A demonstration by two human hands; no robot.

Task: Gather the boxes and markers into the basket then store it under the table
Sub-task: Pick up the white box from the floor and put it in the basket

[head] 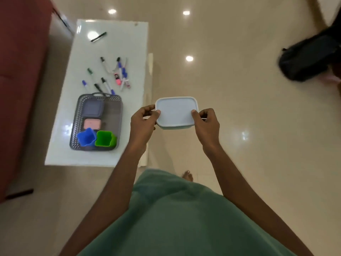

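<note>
I hold a pale blue lidded box (176, 112) in the air over the floor, right of the table. My left hand (143, 122) grips its left edge and my right hand (205, 124) grips its right edge, thumbs on the lid. On the white table (60, 156) sits a dark grey basket (118, 106) holding a grey-lidded box (93, 108), a pink box (92, 123), a blue cup (86, 139) and a green cup (105, 138). Several markers (108, 74) lie scattered beyond the basket, and one dark marker (98, 36) lies at the far end.
A dark red sofa (20, 80) runs along the table's left side. A black bag (310, 58) lies on the glossy tiled floor at the right. My green garment and one bare foot (187, 175) show below my arms.
</note>
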